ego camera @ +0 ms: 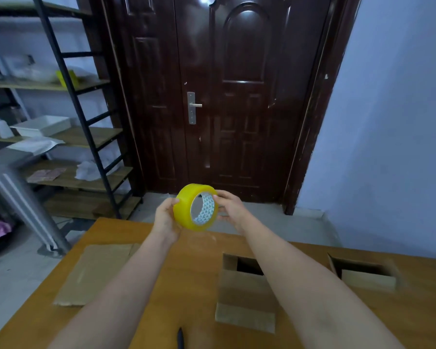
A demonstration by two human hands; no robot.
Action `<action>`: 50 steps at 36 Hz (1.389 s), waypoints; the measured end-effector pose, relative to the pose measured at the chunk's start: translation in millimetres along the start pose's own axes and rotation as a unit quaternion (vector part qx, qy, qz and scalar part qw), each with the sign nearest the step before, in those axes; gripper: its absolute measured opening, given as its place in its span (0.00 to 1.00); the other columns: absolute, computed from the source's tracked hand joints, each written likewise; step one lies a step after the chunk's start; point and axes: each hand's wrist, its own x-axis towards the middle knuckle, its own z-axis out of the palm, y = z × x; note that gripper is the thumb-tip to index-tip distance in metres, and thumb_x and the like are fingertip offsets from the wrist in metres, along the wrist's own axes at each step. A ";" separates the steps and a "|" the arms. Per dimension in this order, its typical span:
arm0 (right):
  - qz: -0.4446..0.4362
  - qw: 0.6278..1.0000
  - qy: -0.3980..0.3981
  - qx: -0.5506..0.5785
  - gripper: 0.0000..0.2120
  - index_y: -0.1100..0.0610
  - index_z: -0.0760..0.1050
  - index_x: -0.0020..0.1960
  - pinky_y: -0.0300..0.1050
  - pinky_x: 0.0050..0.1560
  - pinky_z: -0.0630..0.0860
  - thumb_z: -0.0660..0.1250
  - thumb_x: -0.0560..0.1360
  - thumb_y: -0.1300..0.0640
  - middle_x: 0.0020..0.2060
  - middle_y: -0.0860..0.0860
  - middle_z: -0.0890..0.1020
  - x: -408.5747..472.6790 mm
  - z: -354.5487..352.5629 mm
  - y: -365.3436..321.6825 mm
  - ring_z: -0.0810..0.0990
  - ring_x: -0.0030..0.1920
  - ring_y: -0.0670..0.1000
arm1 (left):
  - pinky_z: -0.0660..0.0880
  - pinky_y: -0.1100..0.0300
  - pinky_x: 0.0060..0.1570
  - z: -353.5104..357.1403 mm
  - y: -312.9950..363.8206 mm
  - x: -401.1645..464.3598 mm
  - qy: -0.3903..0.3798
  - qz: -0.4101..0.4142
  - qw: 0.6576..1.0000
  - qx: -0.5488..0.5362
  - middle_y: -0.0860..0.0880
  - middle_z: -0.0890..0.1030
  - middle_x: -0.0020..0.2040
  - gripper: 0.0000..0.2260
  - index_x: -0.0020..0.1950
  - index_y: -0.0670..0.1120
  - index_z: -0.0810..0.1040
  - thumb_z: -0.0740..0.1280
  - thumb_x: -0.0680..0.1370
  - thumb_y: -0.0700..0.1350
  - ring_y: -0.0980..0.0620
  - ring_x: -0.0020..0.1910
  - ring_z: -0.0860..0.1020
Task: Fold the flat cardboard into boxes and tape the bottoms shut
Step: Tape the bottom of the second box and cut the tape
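Held up in the middle of the frame, above the far edge of the orange-brown wooden table [300,250], is a thick roll of yellow-tinted clear packing tape [195,207] with a white patterned cardboard core. The left hand [164,217] cups its left side, fingers curled round the outer face. The right hand [230,206] pinches the right rim, thumb and fingertips closed on the roll. Both hands are clamped on it, and it touches nothing else.

Below, at lower centre, an open brown cardboard box [244,295] stands on the table under the right forearm. A second open cardboard box [365,273] sits at the right edge, well apart from the first. A flat sheet of brown cardboard [93,275] lies unfolded at lower left. A dark pen-like object [180,337] pokes in at the bottom edge; I cannot tell just what it is.

It looks to me as though the person is hunting for the free end of the tape. Best done by turning the roll slowly with the left hand while a right fingernail rides the outer face until it catches the seam. Peel straight and evenly, or clear tape splits into slivers. The nearest box would then need turning bottom-up, with its flaps pressed flat.
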 end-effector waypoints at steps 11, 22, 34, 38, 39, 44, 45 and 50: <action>0.029 0.993 0.056 0.102 0.17 0.57 0.72 0.67 0.42 0.40 0.75 0.62 0.79 0.57 0.53 0.53 0.78 -4.7 -1.1 -4.2 0.78 0.44 0.48 | 0.79 0.52 0.44 42.9 3.4 7.1 -0.065 -0.036 0.997 -0.031 0.43 0.82 0.48 0.14 0.56 0.41 0.77 0.60 0.78 0.49 0.45 0.43 0.82; -0.126 0.989 0.070 0.027 0.06 0.60 0.78 0.47 0.39 0.37 0.70 0.62 0.78 0.62 0.36 0.51 0.77 -21.4 6.1 -26.8 0.74 0.37 0.46 | 0.79 0.61 0.36 49.5 2.6 19.2 -0.007 -0.047 0.996 -0.076 0.50 0.81 0.28 0.11 0.44 0.43 0.76 0.63 0.79 0.50 0.53 0.30 0.80; -0.136 0.984 0.037 -0.107 0.16 0.54 0.67 0.33 0.39 0.34 0.66 0.65 0.78 0.53 0.31 0.48 0.71 -21.7 17.3 -28.4 0.69 0.32 0.45 | 0.76 0.54 0.49 44.0 -2.0 23.2 -0.028 -0.021 0.999 -0.034 0.43 0.80 0.49 0.20 0.64 0.37 0.75 0.65 0.78 0.50 0.48 0.42 0.78; -0.149 0.983 0.024 -0.103 0.13 0.55 0.69 0.35 0.32 0.29 0.65 0.66 0.77 0.57 0.31 0.48 0.71 -22.8 15.3 -30.1 0.69 0.31 0.44 | 0.77 0.54 0.49 43.8 1.5 22.7 -0.037 -0.010 0.999 -0.029 0.42 0.80 0.49 0.20 0.63 0.37 0.75 0.64 0.78 0.50 0.47 0.44 0.79; -0.151 0.983 0.019 -0.103 0.11 0.56 0.70 0.37 0.30 0.29 0.65 0.66 0.77 0.58 0.32 0.48 0.72 -23.0 14.7 -30.2 0.69 0.31 0.44 | 0.77 0.53 0.50 43.3 2.1 23.1 -0.037 -0.009 0.999 -0.030 0.42 0.80 0.50 0.20 0.63 0.37 0.75 0.64 0.78 0.50 0.47 0.44 0.79; -0.157 0.982 -0.019 -0.103 0.01 0.59 0.75 0.47 0.31 0.36 0.70 0.66 0.76 0.63 0.38 0.50 0.77 -24.4 10.9 -30.6 0.74 0.36 0.44 | 0.76 0.51 0.53 41.7 3.1 24.9 -0.042 -0.001 0.999 -0.035 0.40 0.80 0.53 0.22 0.65 0.37 0.74 0.63 0.78 0.51 0.46 0.45 0.80; -0.159 0.981 -0.026 -0.105 0.03 0.60 0.75 0.48 0.31 0.37 0.71 0.66 0.75 0.65 0.40 0.50 0.77 -24.4 10.0 -30.5 0.75 0.38 0.44 | 0.75 0.50 0.55 42.0 3.3 25.0 -0.040 0.001 0.998 -0.038 0.39 0.79 0.55 0.22 0.65 0.36 0.74 0.63 0.78 0.51 0.46 0.45 0.80; -0.162 0.981 -0.034 -0.098 0.04 0.60 0.76 0.50 0.26 0.36 0.71 0.65 0.76 0.65 0.40 0.49 0.78 -24.4 8.9 -30.6 0.75 0.38 0.43 | 0.73 0.49 0.58 41.2 3.1 26.7 -0.042 0.004 0.998 -0.041 0.37 0.76 0.60 0.23 0.66 0.36 0.73 0.63 0.78 0.51 0.44 0.48 0.79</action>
